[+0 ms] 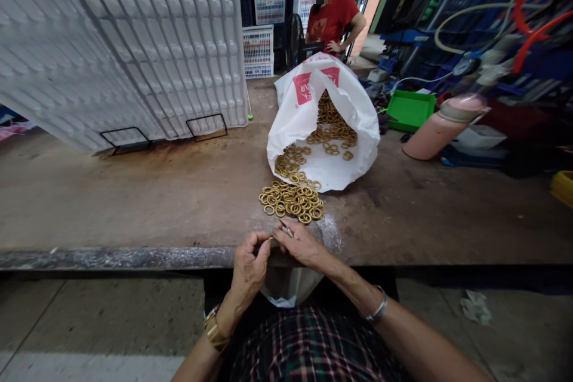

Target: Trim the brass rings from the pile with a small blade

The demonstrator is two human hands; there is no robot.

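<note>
Over the table's front edge, my left hand pinches a small brass-coloured ring, mostly hidden by the fingertips. Close against it, my right hand is closed on a small knife whose short pointed blade sticks out past the fingers. Just beyond both hands lies a heap of brass-coloured rings on the wooden table. The heap runs back into the mouth of a white sack lying on its side, with many more rings inside. Below my hands, a pale bag shows at my lap, its contents hidden.
White ribbed plastic panels stand at the left on black wire stands. Right of the sack are a green tray and a pink bottle. A person in a red shirt stands behind the table near stacked crates.
</note>
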